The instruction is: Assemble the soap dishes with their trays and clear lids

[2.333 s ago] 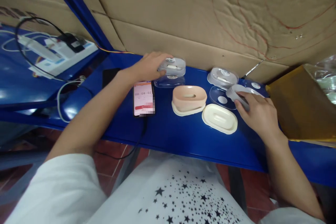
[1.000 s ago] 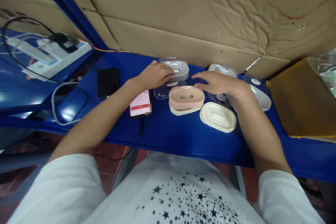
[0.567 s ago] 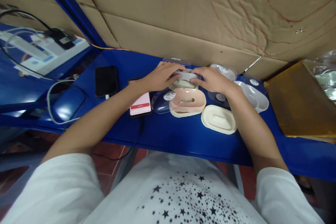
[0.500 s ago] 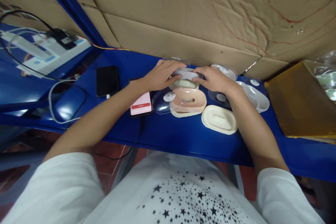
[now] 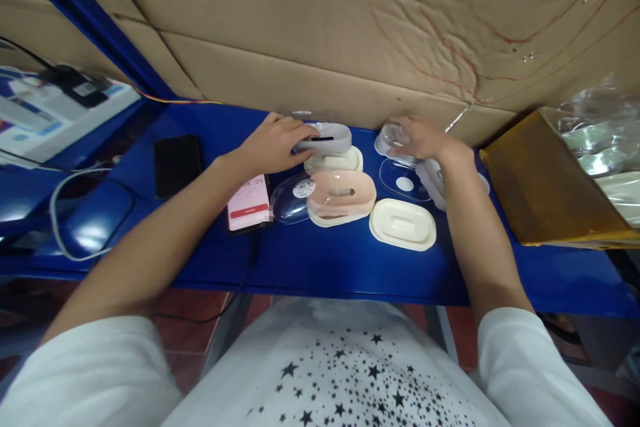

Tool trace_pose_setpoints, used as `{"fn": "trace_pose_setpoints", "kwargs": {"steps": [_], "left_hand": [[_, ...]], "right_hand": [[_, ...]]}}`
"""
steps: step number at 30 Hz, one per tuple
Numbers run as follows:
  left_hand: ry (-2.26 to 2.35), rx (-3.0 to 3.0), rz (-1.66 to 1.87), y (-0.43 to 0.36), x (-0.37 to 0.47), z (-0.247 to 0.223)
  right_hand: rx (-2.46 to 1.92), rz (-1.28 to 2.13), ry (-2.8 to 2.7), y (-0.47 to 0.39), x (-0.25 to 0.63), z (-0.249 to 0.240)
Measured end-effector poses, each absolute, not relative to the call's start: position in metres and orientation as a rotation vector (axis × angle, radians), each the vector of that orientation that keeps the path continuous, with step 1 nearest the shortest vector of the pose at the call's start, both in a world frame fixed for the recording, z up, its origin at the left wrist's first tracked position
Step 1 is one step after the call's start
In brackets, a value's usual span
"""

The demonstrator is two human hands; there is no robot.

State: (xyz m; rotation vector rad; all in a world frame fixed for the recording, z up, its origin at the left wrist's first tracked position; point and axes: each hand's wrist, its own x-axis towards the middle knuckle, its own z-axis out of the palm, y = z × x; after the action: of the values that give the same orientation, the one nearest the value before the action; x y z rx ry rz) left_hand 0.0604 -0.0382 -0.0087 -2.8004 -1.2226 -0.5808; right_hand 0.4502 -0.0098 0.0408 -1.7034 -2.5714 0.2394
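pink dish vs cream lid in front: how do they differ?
The pink dish is taller with a slot on top and sits on a cream base; the cream lid is flat, with a raised centre, directly on the shelf. Both are oval, and neither hand touches them.

**What we cannot make out**

Our right hand [image 5: 425, 139] covers most of the clear lid [image 5: 393, 140], so we cannot tell whether the grip has closed on it. Our forearm hides part of the grey tray [image 5: 434, 180]. The phone [image 5: 247, 203] shows digits too small to read. The plastic bag [image 5: 600, 140] runs off the right edge.
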Motion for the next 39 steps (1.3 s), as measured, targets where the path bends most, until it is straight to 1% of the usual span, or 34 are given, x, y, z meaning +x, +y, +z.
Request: {"fn": "trace_pose_setpoints", "kwargs": {"steps": [4, 9, 13, 17, 20, 23, 26, 28, 30, 32, 35, 39], "left_hand": [[-1.265, -2.810, -0.523, -0.037, 0.059, -0.011], [-1.253, -2.835, -0.460, -0.038, 0.059, -0.005], [-1.236, -2.863, -0.525, -0.048, 0.057, 0.006], [-1.208, -2.960, -0.636, -0.072, 0.055, 0.018], [-1.198, -3.045, -0.555, -0.093, 0.055, 0.025], [-1.229, -3.073, -0.417, -0.108, 0.058, 0.027], [-1.240, -3.074, -0.361, -0.113, 0.063, 0.021], [-1.219, -3.078, -0.366, -0.115, 0.068, 0.015], [-1.183, -3.079, -0.386, -0.118, 0.075, 0.011], [-1.118, -3.068, -0.424, -0.123, 0.082, 0.008], [-1.015, -3.007, -0.525, -0.130, 0.091, 0.008], [-1.008, -2.865, -0.622, -0.137, 0.100, 0.011]], "right_hand": [[-1.605, 0.391, -2.545, -0.018, 0.453, 0.061], [-1.593, 0.191, -2.429, -0.030, 0.449, 0.078], [-1.566, 0.213, -2.565, -0.036, 0.429, 0.062], [-1.723, 0.171, -2.645, -0.038, 0.412, 0.038], [-1.736, 0.134, -2.674, -0.037, 0.407, 0.035], [-1.632, 0.196, -2.686, -0.035, 0.411, 0.047], [-1.484, 0.375, -2.597, -0.038, 0.427, 0.067], [-1.464, 0.431, -2.472, -0.043, 0.446, 0.081], [-1.529, 0.367, -2.355, -0.052, 0.472, 0.091], [-1.688, 0.226, -2.267, -0.063, 0.503, 0.093], [-1.955, 0.095, -2.178, -0.082, 0.546, 0.078], [-2.105, 0.142, -2.137, -0.103, 0.581, 0.043]]}}
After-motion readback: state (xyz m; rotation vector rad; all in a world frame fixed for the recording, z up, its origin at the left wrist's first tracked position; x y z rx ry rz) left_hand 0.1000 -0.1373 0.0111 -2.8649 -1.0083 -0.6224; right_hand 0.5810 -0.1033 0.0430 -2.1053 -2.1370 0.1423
